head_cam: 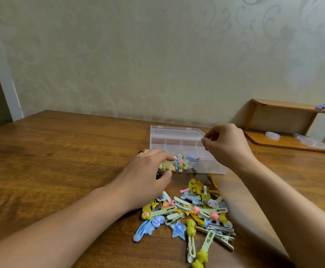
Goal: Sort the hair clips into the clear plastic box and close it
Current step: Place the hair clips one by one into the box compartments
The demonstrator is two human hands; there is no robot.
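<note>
The clear plastic box [212, 167] stands on the table with its lid [174, 132] raised at the back. Several coloured hair clips [183, 163] lie in its front left compartments. A pile of loose hair clips [194, 211] sits on the table just in front of the box. My left hand [146, 175] is at the box's front left corner, fingers over the rim and thumb against the front wall. My right hand [225, 144] hovers over the box's right side, its fingertips pinching a small thin clip [208, 138], mostly hidden.
The wooden table [61, 161] runs back to a papered wall. A low wooden shelf [285, 113] stands at the back right, with a small purple clip [321, 107] on top, and a white ring [272, 135] and a plastic bag [310, 141] beneath.
</note>
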